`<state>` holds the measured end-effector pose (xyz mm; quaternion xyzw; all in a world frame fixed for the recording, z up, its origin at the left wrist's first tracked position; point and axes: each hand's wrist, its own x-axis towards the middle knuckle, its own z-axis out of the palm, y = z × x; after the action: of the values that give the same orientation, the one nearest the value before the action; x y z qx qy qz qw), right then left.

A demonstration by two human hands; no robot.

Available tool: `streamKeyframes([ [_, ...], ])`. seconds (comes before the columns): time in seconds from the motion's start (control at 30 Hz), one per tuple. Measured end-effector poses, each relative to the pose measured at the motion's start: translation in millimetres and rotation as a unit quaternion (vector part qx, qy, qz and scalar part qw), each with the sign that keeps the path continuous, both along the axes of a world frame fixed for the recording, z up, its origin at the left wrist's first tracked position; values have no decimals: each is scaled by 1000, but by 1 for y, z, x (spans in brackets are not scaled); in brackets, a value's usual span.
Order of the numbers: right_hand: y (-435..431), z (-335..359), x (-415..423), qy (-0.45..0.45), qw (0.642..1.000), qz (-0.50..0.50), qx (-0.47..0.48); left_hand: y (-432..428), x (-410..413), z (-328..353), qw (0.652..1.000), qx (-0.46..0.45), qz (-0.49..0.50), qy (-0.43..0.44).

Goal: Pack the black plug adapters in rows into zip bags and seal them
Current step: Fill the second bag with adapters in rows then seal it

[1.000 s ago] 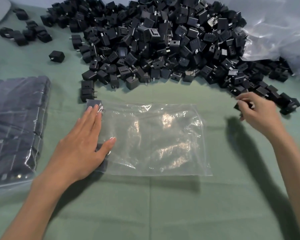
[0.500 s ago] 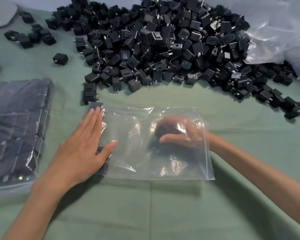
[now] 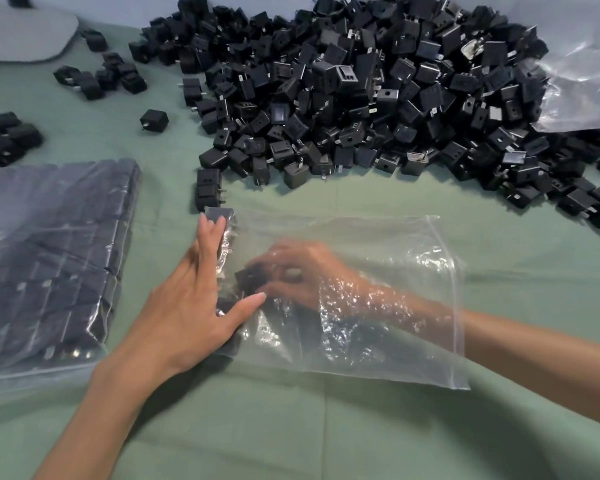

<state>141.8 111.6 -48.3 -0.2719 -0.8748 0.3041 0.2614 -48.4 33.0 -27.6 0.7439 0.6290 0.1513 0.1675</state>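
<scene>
Head view, looking down on a green cloth (image 3: 326, 427) worktop. A clear plastic zip bag (image 3: 395, 341) lies flat, with mouth and zip strip to the right and closed end to the left.

Left hand (image 3: 187, 306): fingers straight and together, thumb spread. It presses flat on the bag's closed end over the first row of adapters (image 3: 219, 216), likely to pin the bag against sliding and steady that row while more go in.

Right hand (image 3: 302, 271): reached in through the mouth, forearm sleeved by the film. Its fingers curl round one small black cube-shaped plug adapter (image 3: 253, 282), just beside the left thumb tip. Judgement: this one is being seated next along the closed end. Film glare blurs its prongs; cannot tell which way it faces.

A large heap of loose black plug adapters (image 3: 361, 98) sits behind the bag, near enough for quick picking. A filled zip bag (image 3: 49, 254), its adapters in tight rows, lies to the left, apart from the work. A crumpled clear plastic sheet (image 3: 582, 81) lies at far right.

The bag is nearly empty; sealing is a long way off.
</scene>
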Motion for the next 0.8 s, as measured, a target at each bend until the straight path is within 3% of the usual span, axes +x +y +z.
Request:
streamKeyframes([
  [0.1,-1,-3,-9,-1,998,56,0,0,-1,-1,1000,2,2,-25],
  [0.23,7,-4,-12,-6,999,36,-35,0,-1,-1,1000,-5,2,-25],
  [0.33,12,-3,-15,-9,997,46,-65,1,0,-2,1000,-10,8,10],
  [0.5,5,0,-15,-28,998,58,-29,3,1,-3,995,-2,-15,101],
  [0.8,0,15,-16,-74,980,-10,-183,5,3,2,992,-10,-12,125],
])
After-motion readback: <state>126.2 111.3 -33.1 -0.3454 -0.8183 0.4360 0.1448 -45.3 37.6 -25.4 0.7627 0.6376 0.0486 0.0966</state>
